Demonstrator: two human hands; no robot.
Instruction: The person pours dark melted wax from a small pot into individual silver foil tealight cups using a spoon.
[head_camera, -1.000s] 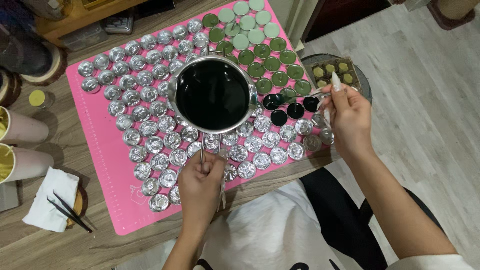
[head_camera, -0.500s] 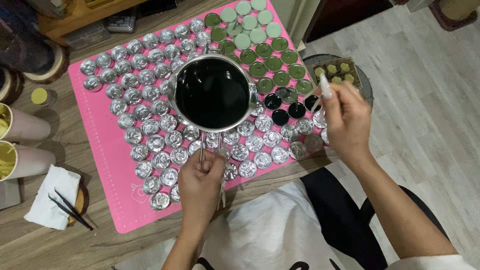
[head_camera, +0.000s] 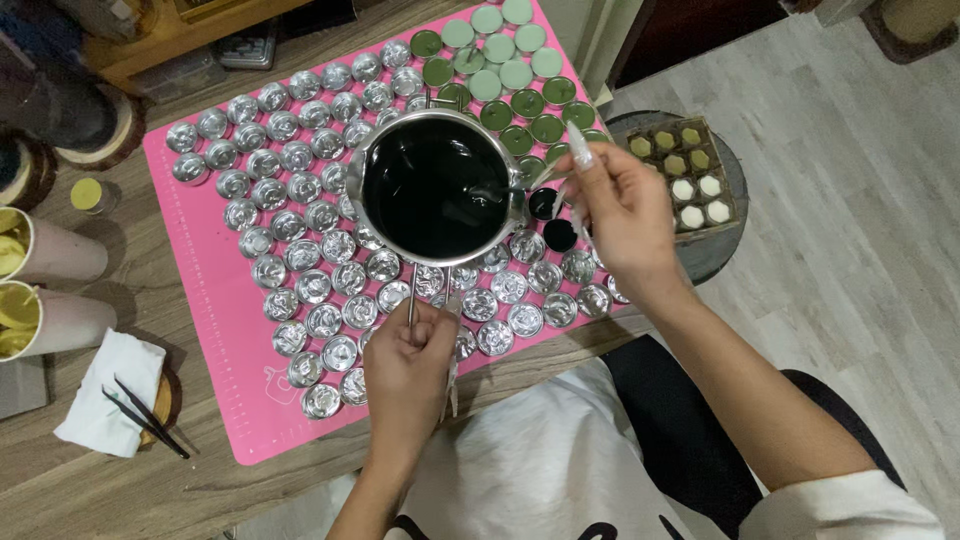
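While left hand (head_camera: 410, 360) grips handle, steel pot (head_camera: 437, 187) brims dark glossy liquid.

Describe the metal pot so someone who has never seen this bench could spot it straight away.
Start at the pink mat covering the wooden table, crowded with small silver tins. The metal pot sits over those tins near the mat's middle, its thin handle gripped by the left hand. It is far bigger than any tin and is filled with glossy, nearly black liquid.
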